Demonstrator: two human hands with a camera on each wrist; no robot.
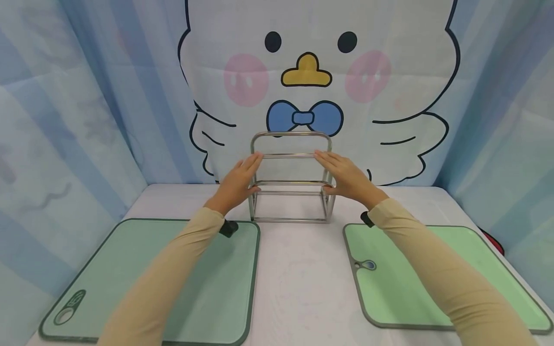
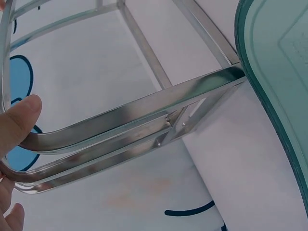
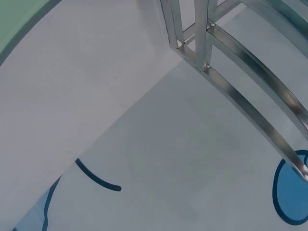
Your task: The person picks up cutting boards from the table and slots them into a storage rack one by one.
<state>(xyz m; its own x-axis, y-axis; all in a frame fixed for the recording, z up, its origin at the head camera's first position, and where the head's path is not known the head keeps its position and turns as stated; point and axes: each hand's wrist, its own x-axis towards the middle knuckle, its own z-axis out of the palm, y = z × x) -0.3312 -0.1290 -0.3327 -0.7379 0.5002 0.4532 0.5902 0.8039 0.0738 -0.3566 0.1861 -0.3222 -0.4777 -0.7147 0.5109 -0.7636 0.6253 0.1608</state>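
Note:
A silver metal rack (image 1: 292, 220) of bent bars and upright loops stands on the table between my hands. My left hand (image 1: 235, 185) holds its left side; in the left wrist view the thumb (image 2: 21, 120) lies on the near bar and other fingertips show behind the loops. On the opposite side, my right hand (image 1: 352, 180) holds the rack with fingers stretched along the upper frame and thumb lower down. The right wrist view shows the rack's bars (image 3: 260, 67) but not the hand.
A dark-edged grey-green cutting board (image 1: 207, 307) lies at left, a light green cutting board (image 1: 407, 298) at right. White tablecloth (image 1: 298, 269) shows between them. Behind hangs a curtain (image 1: 303, 110) with a cartoon character. Something red and black (image 1: 493, 240) pokes out at the right edge.

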